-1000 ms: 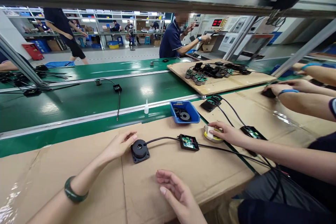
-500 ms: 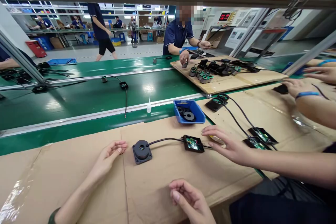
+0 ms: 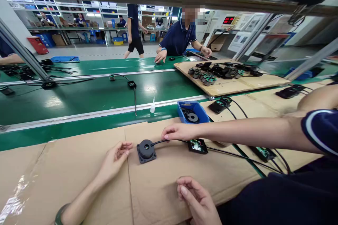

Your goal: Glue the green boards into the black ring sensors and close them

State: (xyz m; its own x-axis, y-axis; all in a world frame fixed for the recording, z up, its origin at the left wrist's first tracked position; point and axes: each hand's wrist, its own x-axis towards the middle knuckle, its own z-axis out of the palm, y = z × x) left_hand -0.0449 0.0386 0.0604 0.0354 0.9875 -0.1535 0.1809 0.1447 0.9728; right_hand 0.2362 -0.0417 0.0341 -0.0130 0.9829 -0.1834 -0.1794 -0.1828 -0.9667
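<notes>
My left hand [image 3: 116, 157] rests on the cardboard sheet [image 3: 79, 172], fingers loosely curled and holding nothing, its fingertips just left of a black round part on a square base [image 3: 146, 149]. A black cable runs from that part to a small open box with a green circuit board [image 3: 197, 145]. A co-worker's hand [image 3: 176, 133] reaches in from the right and pinches the cable close to the round part. My right hand [image 3: 198, 200] lies low near the table's front edge, its fingers curled in, with nothing in it.
A blue bin [image 3: 192, 112] of black rings and a small white bottle [image 3: 152, 106] stand by the green conveyor belt [image 3: 79, 95]. More cabled boxes lie to the right [image 3: 220, 105]. A board [image 3: 237, 83] loaded with parts sits across the belt, where another person works.
The co-worker's hand moved left from the tape roll to the cable by the round part. My left hand drew back slightly. My right hand's fingers curled in.
</notes>
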